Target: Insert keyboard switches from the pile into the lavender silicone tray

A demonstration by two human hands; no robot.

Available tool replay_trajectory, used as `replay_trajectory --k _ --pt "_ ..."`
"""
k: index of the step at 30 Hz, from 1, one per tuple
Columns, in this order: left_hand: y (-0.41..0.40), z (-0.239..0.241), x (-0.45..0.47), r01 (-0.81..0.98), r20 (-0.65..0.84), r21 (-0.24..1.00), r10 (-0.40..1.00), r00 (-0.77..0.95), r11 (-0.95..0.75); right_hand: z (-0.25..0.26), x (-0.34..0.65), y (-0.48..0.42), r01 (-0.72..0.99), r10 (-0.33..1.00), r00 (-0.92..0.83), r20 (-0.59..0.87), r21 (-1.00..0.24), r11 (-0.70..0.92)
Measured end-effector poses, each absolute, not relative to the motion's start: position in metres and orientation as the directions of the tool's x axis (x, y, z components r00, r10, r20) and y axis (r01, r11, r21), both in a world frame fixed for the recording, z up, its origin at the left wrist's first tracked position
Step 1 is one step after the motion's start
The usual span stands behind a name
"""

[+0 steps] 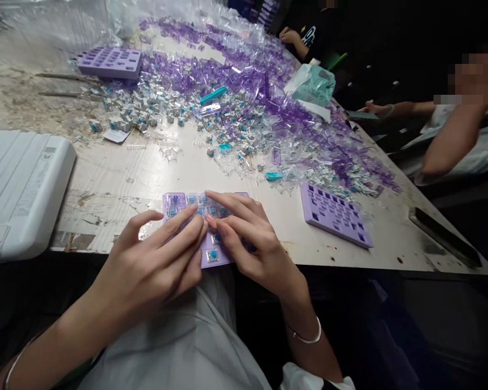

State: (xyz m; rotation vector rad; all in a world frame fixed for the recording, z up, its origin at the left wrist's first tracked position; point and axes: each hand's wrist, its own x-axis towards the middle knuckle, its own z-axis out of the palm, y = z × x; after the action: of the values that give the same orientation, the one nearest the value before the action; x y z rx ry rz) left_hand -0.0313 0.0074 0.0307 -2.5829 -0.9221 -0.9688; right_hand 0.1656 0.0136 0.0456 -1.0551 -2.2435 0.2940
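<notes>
A lilac plastic tray (pixel 174 201) lies at the table's near edge, its slots filled with small clear switches with blue stems. My left hand (pixel 154 260) lies over its left half, fingers stretched out and pressing down on the switches. Over the tray's right half rests my right hand (pixel 248 238), fingers also extended, the fingertips meeting those of the left hand near the tray's middle. Neither hand grips anything. Much of the tray is hidden under my fingers.
An empty lilac tray (pixel 335 215) lies to the right, another tray (pixel 109 61) at the far left. A big heap of purple and clear parts (pixel 260 92) covers the table's middle. A white case (pixel 20 189) sits left. Other people's arms (pixel 443 146) rest at the right edge.
</notes>
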Motion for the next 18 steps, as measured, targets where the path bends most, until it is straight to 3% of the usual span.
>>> replay_trajectory --k 10,16,18 --pt "0.006 0.04 -0.03 0.632 0.662 -0.034 0.456 0.595 -0.775 0.046 0.169 0.012 0.564 0.739 -0.428 0.52 -0.486 0.668" --pt "-0.009 0.042 -0.021 0.638 0.695 0.017 0.468 0.546 -0.77 0.044 0.172 0.005 0.497 0.743 -0.135 0.656 -0.604 0.623" --pt "-0.013 0.039 -0.018 0.647 0.687 -0.024 0.457 0.565 -0.762 0.042 0.175 0.002 0.47 0.752 -0.003 0.659 -0.663 0.582"
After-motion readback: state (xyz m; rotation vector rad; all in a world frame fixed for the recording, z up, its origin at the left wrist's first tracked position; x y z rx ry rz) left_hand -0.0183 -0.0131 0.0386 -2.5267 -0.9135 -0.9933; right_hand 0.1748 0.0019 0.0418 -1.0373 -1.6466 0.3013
